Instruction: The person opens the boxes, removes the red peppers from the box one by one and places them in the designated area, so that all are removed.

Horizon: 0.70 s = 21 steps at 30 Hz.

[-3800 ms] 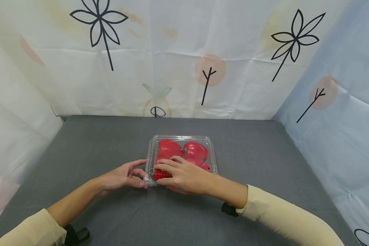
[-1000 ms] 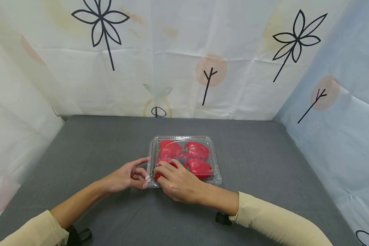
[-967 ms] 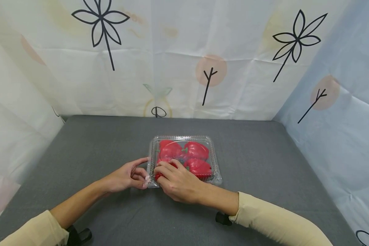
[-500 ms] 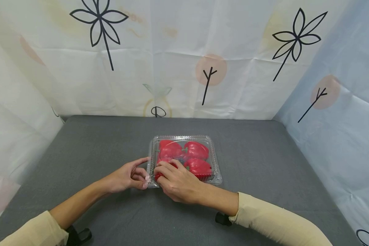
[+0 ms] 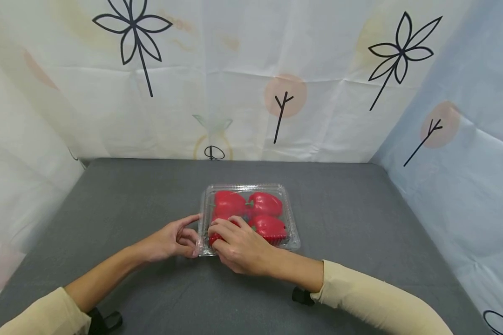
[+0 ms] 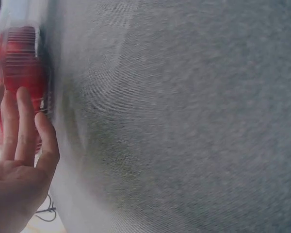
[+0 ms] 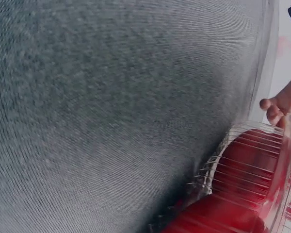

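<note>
A clear plastic clamshell box (image 5: pixel 291 218) with red bell peppers (image 5: pixel 266 204) inside sits mid-table. My left hand (image 5: pixel 172 239) is at its left side, forefinger along the rim and thumb by the front left corner. In the left wrist view, the left hand's fingers (image 6: pixel 25 126) lie nearly straight against the ribbed wall. My right hand (image 5: pixel 245 246) reaches over the front left part of the box with bent fingers, covering part of one pepper. In the right wrist view only the box's ribbed wall (image 7: pixel 247 160) and the left hand (image 7: pixel 281 107) show.
Under the box lies a dark grey table (image 5: pixel 151 186). Behind it hangs a white printed curtain (image 5: pixel 243 56), and a bluish one (image 5: pixel 478 195) closes the right side. Black bands (image 5: pixel 303 296) circle both wrists.
Compared with the oldest frame, the right hand is nearer the front edge, its fingers more bent, and the front right pepper shows more. In the last second both hands stay put.
</note>
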### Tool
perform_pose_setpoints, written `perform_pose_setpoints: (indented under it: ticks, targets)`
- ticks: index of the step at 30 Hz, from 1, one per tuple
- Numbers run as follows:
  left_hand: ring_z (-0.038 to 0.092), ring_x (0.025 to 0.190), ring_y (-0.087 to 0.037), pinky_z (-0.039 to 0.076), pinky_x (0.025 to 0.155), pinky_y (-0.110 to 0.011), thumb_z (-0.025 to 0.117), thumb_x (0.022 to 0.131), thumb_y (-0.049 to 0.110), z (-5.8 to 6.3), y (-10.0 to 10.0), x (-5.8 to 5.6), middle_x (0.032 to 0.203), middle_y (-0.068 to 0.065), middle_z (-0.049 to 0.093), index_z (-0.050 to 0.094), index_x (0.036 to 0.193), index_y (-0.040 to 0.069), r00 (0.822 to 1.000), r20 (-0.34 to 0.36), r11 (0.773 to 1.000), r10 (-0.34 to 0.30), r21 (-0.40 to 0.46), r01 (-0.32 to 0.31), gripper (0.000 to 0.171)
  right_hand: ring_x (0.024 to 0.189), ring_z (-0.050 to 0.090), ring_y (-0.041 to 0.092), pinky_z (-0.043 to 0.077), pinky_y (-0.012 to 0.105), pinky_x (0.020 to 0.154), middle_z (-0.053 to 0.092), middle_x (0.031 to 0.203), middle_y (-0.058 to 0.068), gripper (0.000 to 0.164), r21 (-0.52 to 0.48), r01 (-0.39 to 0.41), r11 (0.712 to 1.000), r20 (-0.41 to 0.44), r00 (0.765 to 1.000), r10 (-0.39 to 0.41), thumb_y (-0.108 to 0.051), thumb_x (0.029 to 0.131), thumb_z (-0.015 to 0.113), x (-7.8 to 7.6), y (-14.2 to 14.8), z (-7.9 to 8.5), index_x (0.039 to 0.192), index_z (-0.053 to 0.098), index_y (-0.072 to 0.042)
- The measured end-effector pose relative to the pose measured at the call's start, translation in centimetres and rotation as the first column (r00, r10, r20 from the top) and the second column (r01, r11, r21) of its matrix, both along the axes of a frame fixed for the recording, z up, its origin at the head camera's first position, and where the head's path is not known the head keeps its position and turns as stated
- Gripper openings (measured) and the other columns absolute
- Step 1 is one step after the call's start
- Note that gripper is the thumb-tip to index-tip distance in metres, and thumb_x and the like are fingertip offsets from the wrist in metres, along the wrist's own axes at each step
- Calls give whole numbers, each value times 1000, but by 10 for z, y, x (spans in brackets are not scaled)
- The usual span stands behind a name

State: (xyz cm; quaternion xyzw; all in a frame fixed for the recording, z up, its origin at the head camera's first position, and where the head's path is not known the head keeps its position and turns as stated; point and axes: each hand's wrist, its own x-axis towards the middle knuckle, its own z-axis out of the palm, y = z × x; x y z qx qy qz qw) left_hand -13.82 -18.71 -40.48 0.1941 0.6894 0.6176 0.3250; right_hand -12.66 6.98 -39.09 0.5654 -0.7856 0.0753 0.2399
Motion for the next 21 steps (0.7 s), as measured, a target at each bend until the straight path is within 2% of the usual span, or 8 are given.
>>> perform_pose_setpoints:
  ticks: [3, 10, 14, 17, 21]
  targets:
    - [66, 89, -16, 53, 83, -31, 67, 91, 5, 4, 0, -1, 101, -8, 68, 3, 155, -5, 1000, 18, 998, 15, -56, -14, 91, 117, 53, 22, 44, 39, 98, 61, 119, 7, 21, 0, -2, 1000, 2, 1000, 2, -26, 79, 80, 0, 0, -1, 90, 70, -12]
    - [67, 93, -21, 52, 88, -39, 67, 94, 17, 8, 1, -1, 102, -9, 71, 18, 153, -3, 991, 1, 977, 132, -169, -130, 80, 119, 55, 23, 44, 39, 101, 63, 121, 8, 25, -10, -24, 1000, 3, 1000, 24, -29, 77, 83, 1, 0, 1, 93, 71, -13]
    - [68, 94, -23, 53, 90, -39, 68, 94, 16, 9, 3, 0, 101, -11, 71, 18, 153, -2, 989, 15, 979, 148, -142, -144, 80, 120, 55, 23, 44, 38, 102, 64, 121, 7, 26, 4, -39, 999, 9, 999, 39, -29, 79, 83, 0, 4, 2, 97, 72, -14]
    - [68, 94, -25, 53, 91, -38, 68, 94, 14, 9, 4, 2, 99, -12, 70, 17, 153, -2, 989, 17, 984, 145, -108, -143, 80, 122, 54, 22, 45, 37, 102, 63, 124, 7, 35, 32, -47, 998, -7, 999, 47, -28, 81, 82, 1, 8, 3, 110, 70, -14]
    - [68, 92, -25, 53, 91, -38, 68, 93, 12, 10, 6, 4, 96, -12, 68, 17, 153, -3, 990, 5, 986, 144, -92, -142, 79, 126, 52, 22, 47, 40, 99, 59, 130, 7, 57, 86, -35, 996, -44, 998, 38, -28, 81, 82, 4, 17, 7, 132, 61, -16]
